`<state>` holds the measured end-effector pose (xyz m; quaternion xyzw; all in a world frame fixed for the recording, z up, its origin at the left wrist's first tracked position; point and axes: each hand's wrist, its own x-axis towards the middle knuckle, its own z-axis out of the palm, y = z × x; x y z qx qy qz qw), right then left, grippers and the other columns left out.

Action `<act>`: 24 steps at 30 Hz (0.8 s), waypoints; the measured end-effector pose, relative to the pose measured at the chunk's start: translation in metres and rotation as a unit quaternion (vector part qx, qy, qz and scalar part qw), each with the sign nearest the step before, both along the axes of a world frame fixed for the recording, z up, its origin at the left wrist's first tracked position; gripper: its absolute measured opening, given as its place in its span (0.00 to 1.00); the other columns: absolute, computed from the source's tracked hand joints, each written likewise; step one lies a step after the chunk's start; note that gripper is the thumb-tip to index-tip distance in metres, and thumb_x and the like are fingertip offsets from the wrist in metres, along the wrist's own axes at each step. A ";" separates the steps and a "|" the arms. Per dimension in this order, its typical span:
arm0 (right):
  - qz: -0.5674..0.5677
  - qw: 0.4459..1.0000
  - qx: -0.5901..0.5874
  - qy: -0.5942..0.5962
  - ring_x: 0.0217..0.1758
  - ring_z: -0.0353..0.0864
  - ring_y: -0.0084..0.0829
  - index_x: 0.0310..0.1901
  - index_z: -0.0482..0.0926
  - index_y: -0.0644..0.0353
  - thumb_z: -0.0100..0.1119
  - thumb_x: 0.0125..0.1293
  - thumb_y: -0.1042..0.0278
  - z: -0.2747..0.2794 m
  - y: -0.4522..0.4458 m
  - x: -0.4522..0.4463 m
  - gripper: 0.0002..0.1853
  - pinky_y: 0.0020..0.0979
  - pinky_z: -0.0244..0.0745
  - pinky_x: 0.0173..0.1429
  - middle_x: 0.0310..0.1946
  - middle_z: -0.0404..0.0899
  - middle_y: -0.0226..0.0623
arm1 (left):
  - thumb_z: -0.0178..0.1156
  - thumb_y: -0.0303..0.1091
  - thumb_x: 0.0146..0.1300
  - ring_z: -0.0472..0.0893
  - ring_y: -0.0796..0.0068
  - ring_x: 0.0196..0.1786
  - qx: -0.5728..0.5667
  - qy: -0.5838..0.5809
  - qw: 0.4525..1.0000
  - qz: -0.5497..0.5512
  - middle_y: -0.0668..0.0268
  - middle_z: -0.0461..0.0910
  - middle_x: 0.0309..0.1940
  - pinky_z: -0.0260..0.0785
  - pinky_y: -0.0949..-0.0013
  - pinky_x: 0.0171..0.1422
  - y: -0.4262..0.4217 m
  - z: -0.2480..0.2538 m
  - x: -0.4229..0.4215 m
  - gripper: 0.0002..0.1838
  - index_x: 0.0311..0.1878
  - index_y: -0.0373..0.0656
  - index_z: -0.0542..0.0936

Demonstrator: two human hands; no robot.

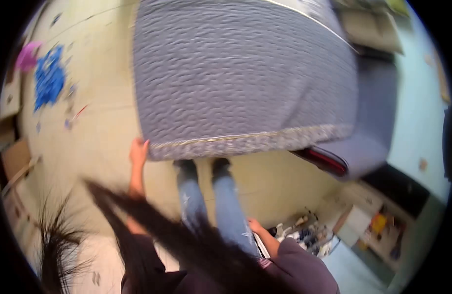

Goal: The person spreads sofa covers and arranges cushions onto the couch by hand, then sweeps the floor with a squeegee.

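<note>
A large grey quilted cover (235, 73) with a patterned border along its near edge spreads over the upper middle of the head view. At its near left corner is my left hand (139, 151), closed with the thumb against the border. My right hand (255, 225) is low beside my right thigh, apart from the cover. Its fingers are mostly hidden, and a white strip shows just below it; I cannot make out whether it is held. Dark strands of hair cross the lower view in front of my left forearm.
Right of the cover is a grey upholstered seat (368, 112) with a dark and red item (328, 160) beside it. Several shoes (309, 235) lie near a shelf (378, 225) at the lower right. Blue crumpled material (49, 78) and a pink item (27, 56) are at the left.
</note>
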<state>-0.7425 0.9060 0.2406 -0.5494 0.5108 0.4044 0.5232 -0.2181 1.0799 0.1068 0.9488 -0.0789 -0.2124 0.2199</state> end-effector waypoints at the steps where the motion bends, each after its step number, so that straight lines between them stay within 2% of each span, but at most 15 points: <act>1: -0.006 0.998 -0.041 -0.044 0.39 0.70 0.29 0.41 0.70 0.65 0.41 0.56 0.62 -0.002 0.015 -0.004 0.17 0.28 0.63 0.45 0.37 0.72 0.40 | 0.55 0.45 0.46 0.70 0.62 0.32 -0.011 -0.145 0.989 -0.026 0.61 0.72 0.30 0.60 0.64 0.34 -0.003 -0.011 -0.005 0.18 0.34 0.41 0.68; 3: -0.016 0.991 -0.099 -0.091 0.39 0.70 0.28 0.41 0.70 0.64 0.41 0.56 0.62 -0.009 0.022 0.005 0.16 0.28 0.64 0.45 0.37 0.72 0.41 | 0.55 0.44 0.46 0.69 0.62 0.28 0.004 0.012 1.000 0.001 0.59 0.70 0.25 0.60 0.65 0.33 0.005 -0.019 -0.002 0.16 0.28 0.40 0.69; 4: -0.048 0.996 -0.050 -0.058 0.37 0.70 0.27 0.41 0.71 0.63 0.40 0.56 0.63 0.000 0.016 0.027 0.15 0.27 0.65 0.43 0.37 0.72 0.39 | 0.54 0.44 0.47 0.68 0.62 0.26 0.016 0.088 0.996 0.008 0.60 0.70 0.23 0.59 0.65 0.32 0.000 -0.014 0.005 0.15 0.26 0.39 0.69; 6: -0.086 0.996 -0.001 -0.023 0.36 0.70 0.26 0.40 0.71 0.62 0.39 0.56 0.64 0.007 0.009 0.038 0.15 0.26 0.66 0.42 0.36 0.72 0.38 | 0.51 0.41 0.50 0.67 0.63 0.24 0.044 0.032 0.998 -0.042 0.61 0.67 0.19 0.58 0.66 0.30 -0.017 0.010 0.012 0.14 0.22 0.39 0.67; 8: -0.258 0.965 0.042 0.026 0.32 0.72 0.25 0.40 0.70 0.64 0.37 0.57 0.65 0.005 0.003 0.026 0.15 0.26 0.67 0.37 0.30 0.73 0.38 | 0.50 0.40 0.51 0.67 0.63 0.25 0.031 0.021 0.999 -0.029 0.61 0.67 0.19 0.58 0.66 0.29 -0.017 0.029 0.027 0.13 0.22 0.39 0.67; 10: -0.229 0.973 0.016 0.025 0.29 0.72 0.25 0.41 0.69 0.64 0.36 0.57 0.67 0.000 -0.008 0.001 0.15 0.25 0.67 0.35 0.29 0.73 0.38 | 0.49 0.40 0.51 0.67 0.63 0.25 0.028 -0.003 1.000 -0.013 0.62 0.67 0.20 0.57 0.66 0.28 -0.007 0.036 0.032 0.13 0.22 0.40 0.67; 12: -0.257 0.965 0.016 -0.041 0.27 0.72 0.25 0.39 0.70 0.64 0.37 0.57 0.67 -0.037 -0.005 -0.060 0.14 0.24 0.68 0.34 0.27 0.73 0.38 | 0.49 0.40 0.51 0.67 0.63 0.26 0.032 0.003 0.999 0.007 0.62 0.67 0.21 0.57 0.65 0.29 -0.004 0.029 0.036 0.13 0.22 0.40 0.67; 14: -0.257 0.966 -0.003 -0.006 0.26 0.72 0.25 0.38 0.70 0.64 0.38 0.56 0.67 -0.014 -0.017 -0.043 0.14 0.24 0.68 0.32 0.26 0.73 0.38 | 0.49 0.37 0.50 0.67 0.63 0.27 0.052 -0.012 0.998 0.035 0.62 0.68 0.23 0.58 0.64 0.31 -0.010 0.009 0.029 0.09 0.24 0.40 0.68; 16: -0.245 0.969 -0.017 0.028 0.24 0.72 0.25 0.36 0.71 0.65 0.39 0.56 0.67 0.004 -0.024 -0.026 0.13 0.24 0.68 0.31 0.25 0.73 0.38 | 0.49 0.30 0.47 0.69 0.62 0.31 0.037 -0.026 0.988 0.147 0.60 0.70 0.27 0.60 0.64 0.35 -0.001 -0.030 0.027 0.07 0.31 0.41 0.70; 17: -0.270 0.962 -0.014 0.020 0.24 0.72 0.25 0.36 0.71 0.65 0.39 0.56 0.68 0.009 -0.024 -0.025 0.12 0.25 0.68 0.30 0.25 0.73 0.37 | 0.48 0.27 0.45 0.70 0.60 0.33 0.121 -0.155 0.970 0.142 0.58 0.71 0.29 0.61 0.63 0.37 -0.016 -0.015 0.018 0.10 0.34 0.41 0.71; 19: -0.292 0.956 -0.012 0.023 0.25 0.72 0.27 0.35 0.71 0.66 0.39 0.56 0.68 0.017 -0.024 -0.020 0.12 0.27 0.70 0.32 0.24 0.72 0.38 | 0.47 0.23 0.41 0.70 0.59 0.38 0.097 -0.265 0.959 -0.007 0.56 0.71 0.34 0.61 0.63 0.43 -0.048 0.032 0.004 0.17 0.39 0.42 0.71; 20: -0.280 0.960 0.004 0.014 0.25 0.72 0.27 0.35 0.71 0.66 0.39 0.56 0.68 0.020 -0.016 -0.017 0.12 0.27 0.70 0.32 0.24 0.72 0.38 | 0.47 0.22 0.39 0.70 0.58 0.40 -0.012 -0.240 0.959 -0.153 0.55 0.71 0.36 0.61 0.63 0.45 -0.049 0.055 0.006 0.20 0.42 0.42 0.70; 21: -0.242 0.970 0.005 0.023 0.24 0.72 0.27 0.34 0.71 0.66 0.39 0.56 0.68 0.021 -0.009 -0.021 0.12 0.26 0.69 0.31 0.23 0.72 0.37 | 0.47 0.21 0.38 0.70 0.58 0.40 -0.031 -0.157 0.965 -0.207 0.55 0.71 0.37 0.60 0.63 0.47 -0.053 0.062 -0.004 0.21 0.41 0.41 0.70; 23: -0.169 0.986 -0.016 0.004 0.23 0.71 0.26 0.30 0.71 0.66 0.41 0.55 0.66 0.039 -0.008 0.007 0.12 0.25 0.68 0.28 0.22 0.73 0.37 | 0.51 0.32 0.43 0.70 0.59 0.42 -0.027 0.118 0.966 -0.230 0.58 0.72 0.38 0.61 0.63 0.46 -0.029 0.024 -0.047 0.16 0.39 0.43 0.72; 24: -0.133 0.990 -0.037 -0.022 0.22 0.71 0.26 0.27 0.72 0.66 0.43 0.54 0.65 0.070 -0.012 0.040 0.12 0.24 0.68 0.27 0.21 0.73 0.39 | 0.51 0.40 0.46 0.71 0.61 0.41 -0.075 0.283 0.929 -0.227 0.59 0.73 0.37 0.62 0.64 0.46 -0.032 0.055 -0.058 0.16 0.39 0.45 0.72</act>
